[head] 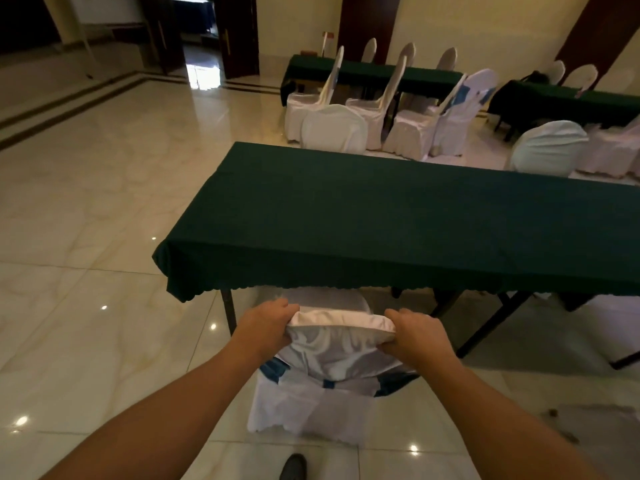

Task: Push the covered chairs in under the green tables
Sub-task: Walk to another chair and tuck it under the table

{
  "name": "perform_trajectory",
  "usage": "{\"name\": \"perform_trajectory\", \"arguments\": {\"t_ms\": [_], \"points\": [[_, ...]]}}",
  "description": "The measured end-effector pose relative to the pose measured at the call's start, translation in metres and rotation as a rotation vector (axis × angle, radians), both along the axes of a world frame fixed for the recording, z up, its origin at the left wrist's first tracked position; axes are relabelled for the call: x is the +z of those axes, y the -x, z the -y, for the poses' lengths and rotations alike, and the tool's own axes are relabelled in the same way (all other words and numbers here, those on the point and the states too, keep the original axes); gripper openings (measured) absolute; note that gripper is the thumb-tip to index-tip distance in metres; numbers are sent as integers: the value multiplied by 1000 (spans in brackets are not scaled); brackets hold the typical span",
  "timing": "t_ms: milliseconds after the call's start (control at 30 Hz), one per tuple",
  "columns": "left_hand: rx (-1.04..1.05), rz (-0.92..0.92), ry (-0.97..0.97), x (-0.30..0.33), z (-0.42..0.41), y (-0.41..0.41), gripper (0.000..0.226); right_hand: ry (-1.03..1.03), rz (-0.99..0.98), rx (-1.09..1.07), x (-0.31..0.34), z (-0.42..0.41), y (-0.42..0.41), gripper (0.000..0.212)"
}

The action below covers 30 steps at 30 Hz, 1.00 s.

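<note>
Glossy cream marble floor (86,209) fills the left half of the frame, ceiling lights glinting off it, and across the centre and right runs the long green-clothed table (398,220), its scalloped hem hanging over dark folding legs. In the upper right, two more green tables (374,72) sit against the far wall with a cluster of white-covered chairs (363,112) pulled out and angled between the rows, one of them with a blue sash. Upper left, dark wooden double doors (239,36) stand open onto a bright reflection. Now down to the action at lower centre: the white-covered chair (332,355) with a blue band round its back sits at the near left end of the big table, its seat already tucked under the cloth's hem, its back just short of the table's edge. Both bare forearms reach in from the bottom corners. The left hand (265,327) is clamped on the left top corner of the chair back, the right hand (414,332) gripping the right top corner, fingers bunching the satin cover, hands set apart across the chair's width. A dark shoe toe (293,466) peeks in at the bottom edge
</note>
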<state>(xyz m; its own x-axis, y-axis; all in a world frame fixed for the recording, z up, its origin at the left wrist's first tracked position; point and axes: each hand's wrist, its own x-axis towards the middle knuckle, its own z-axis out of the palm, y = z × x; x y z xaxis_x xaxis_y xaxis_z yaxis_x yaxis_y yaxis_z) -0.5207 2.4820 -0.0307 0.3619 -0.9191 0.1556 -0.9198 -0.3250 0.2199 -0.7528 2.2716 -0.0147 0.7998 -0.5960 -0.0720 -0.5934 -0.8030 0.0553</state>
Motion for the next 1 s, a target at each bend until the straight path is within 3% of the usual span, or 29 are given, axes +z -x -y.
{"name": "perform_trajectory", "arguments": {"t_ms": [433,1000], "points": [[-22,3,-100,-12,122,-101,35,21,-60,15,-10,116,-96,41],[39,60,-149,-27,173,-109,40,16,-75,69,-36,175,-115,46]]}}
